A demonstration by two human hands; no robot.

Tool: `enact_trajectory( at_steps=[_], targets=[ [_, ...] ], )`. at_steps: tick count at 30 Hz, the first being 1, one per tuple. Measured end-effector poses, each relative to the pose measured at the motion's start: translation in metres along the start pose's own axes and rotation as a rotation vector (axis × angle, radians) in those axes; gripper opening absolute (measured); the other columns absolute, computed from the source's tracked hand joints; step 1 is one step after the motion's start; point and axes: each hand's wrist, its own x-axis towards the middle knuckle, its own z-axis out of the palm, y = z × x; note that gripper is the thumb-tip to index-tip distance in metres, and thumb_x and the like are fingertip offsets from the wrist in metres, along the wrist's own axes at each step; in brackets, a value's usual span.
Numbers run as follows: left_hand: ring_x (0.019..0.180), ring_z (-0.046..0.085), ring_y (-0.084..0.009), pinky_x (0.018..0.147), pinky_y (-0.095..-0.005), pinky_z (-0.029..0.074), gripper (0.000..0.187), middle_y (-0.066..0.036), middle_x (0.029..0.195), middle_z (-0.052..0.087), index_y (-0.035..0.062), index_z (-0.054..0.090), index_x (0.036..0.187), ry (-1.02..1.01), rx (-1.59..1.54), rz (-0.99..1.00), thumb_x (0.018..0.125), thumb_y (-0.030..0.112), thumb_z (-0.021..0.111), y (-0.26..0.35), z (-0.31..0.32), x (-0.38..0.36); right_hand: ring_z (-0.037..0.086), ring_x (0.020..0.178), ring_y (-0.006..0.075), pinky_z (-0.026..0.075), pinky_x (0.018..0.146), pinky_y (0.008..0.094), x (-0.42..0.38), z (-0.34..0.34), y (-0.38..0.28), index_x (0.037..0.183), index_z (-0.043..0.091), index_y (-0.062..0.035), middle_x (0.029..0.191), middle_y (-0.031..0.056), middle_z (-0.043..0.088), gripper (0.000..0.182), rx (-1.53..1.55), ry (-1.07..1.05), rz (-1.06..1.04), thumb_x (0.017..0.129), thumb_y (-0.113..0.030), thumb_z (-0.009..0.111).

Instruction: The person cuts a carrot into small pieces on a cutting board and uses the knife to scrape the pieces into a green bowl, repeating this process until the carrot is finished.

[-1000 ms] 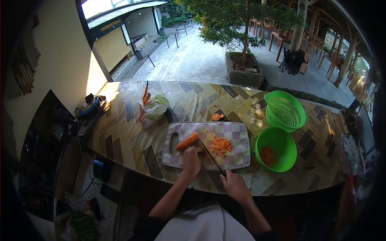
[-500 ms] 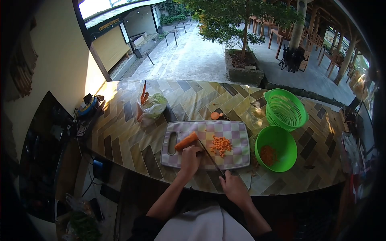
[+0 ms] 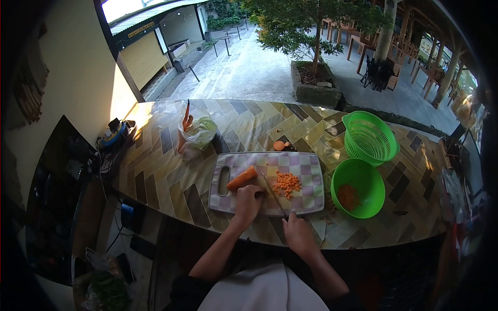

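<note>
The knife (image 3: 275,195) is gripped by its handle in the right hand (image 3: 298,230), blade slanted over the chequered cutting board (image 3: 310,203) at the centre. The left hand (image 3: 248,205) is curled beside the thick carrot piece (image 3: 242,178); whether it is pressed by the fingertips cannot be told from this height. A small heap of carrot has been diced (image 3: 287,184), and orange bits (image 3: 348,197) are held in the green bowl (image 3: 374,187), right of centre. The thick piece is left undiced, as are carrots (image 3: 187,123) by the plastic bag (image 3: 201,136), upper left.
</note>
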Motion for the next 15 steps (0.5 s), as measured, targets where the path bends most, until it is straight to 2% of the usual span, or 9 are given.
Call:
enact_trajectory(
  at_steps=[2,8,11,15],
  targets=[
    [0.082,0.071,-0.0321,0.079,-0.038,0.054,0.018,-0.018,0.085,0.072,0.0003,0.075,0.089,0.015,0.041,0.018,0.073,0.001,0.07,-0.001,0.003,0.001,0.063,0.08,0.0484,0.049,0.07,0.0556,0.001,-0.001,0.005,0.095,0.053,0.0065,0.08,0.0307,0.064,0.033,0.053,0.022,-0.017,0.1,-0.026,0.052],
    [0.087,0.071,-0.031,0.078,-0.0386,0.055,0.016,-0.017,0.087,0.072,-0.0003,0.073,0.089,0.005,0.048,0.022,0.074,-0.002,0.067,0.001,0.01,0.007,0.064,0.079,0.0476,0.05,0.069,0.0566,-0.007,-0.008,0.008,0.096,0.052,0.0058,0.079,0.0298,0.065,0.032,0.07,0.011,-0.047,0.101,-0.026,0.049],
    [0.089,0.071,-0.0302,0.076,-0.0384,0.055,0.02,-0.016,0.088,0.071,-0.0017,0.063,0.094,0.032,-0.106,-0.027,0.075,-0.006,0.067,0.007,0.01,0.007,0.064,0.079,0.0476,0.05,0.07,0.0569,-0.007,-0.007,0.013,0.096,0.052,0.0055,0.079,0.0297,0.065,0.032,0.042,-0.006,-0.039,0.101,-0.026,0.049],
    [0.089,0.068,-0.038,0.074,-0.044,0.051,0.031,-0.018,0.085,0.068,0.0032,0.047,0.102,0.067,-0.092,0.011,0.077,-0.006,0.063,0.0,0.014,0.007,0.065,0.081,0.0471,0.051,0.071,0.0557,-0.009,-0.008,0.01,0.098,0.052,0.0047,0.081,0.0289,0.066,0.032,-0.011,-0.034,-0.026,0.101,-0.027,0.049]
  ],
)
